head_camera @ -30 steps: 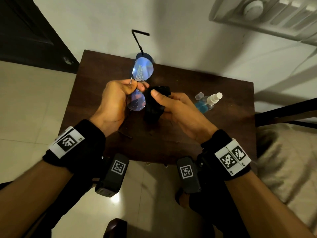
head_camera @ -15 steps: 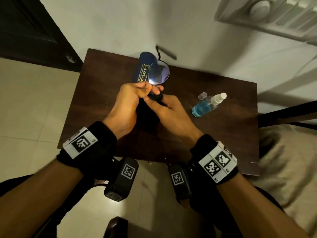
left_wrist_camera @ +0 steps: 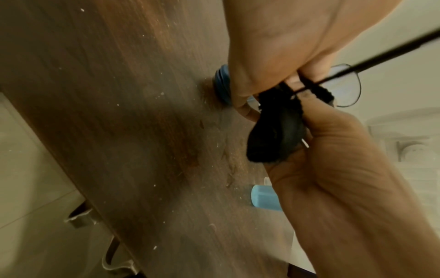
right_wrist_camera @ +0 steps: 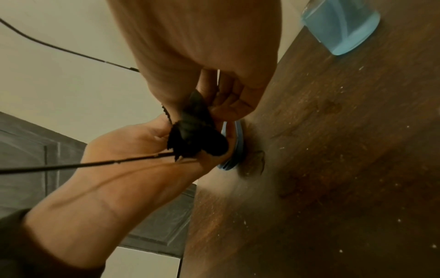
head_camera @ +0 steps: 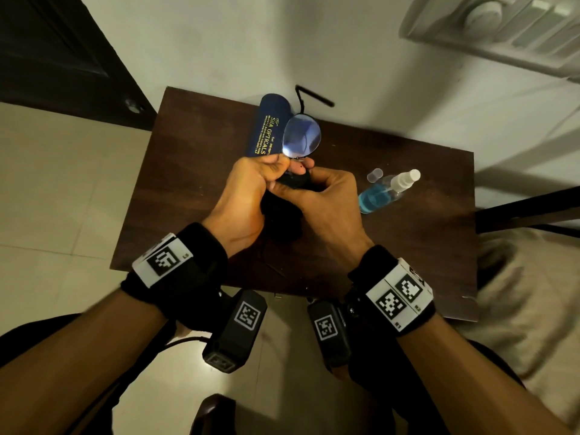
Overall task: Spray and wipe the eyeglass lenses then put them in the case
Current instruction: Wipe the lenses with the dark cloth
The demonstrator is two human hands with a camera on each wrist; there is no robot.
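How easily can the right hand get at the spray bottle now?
Probably not at once: the right hand grips the black cloth. The path to the spray bottle looks free.

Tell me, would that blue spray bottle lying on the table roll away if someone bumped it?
Probably a little. The spray bottle lies on its side on the bare wooden table, and its body looks round, so a nudge could set it rolling. The white nozzle would likely make it curve, not run straight. It looks small, clear and part full of blue liquid, so probably light to lift.
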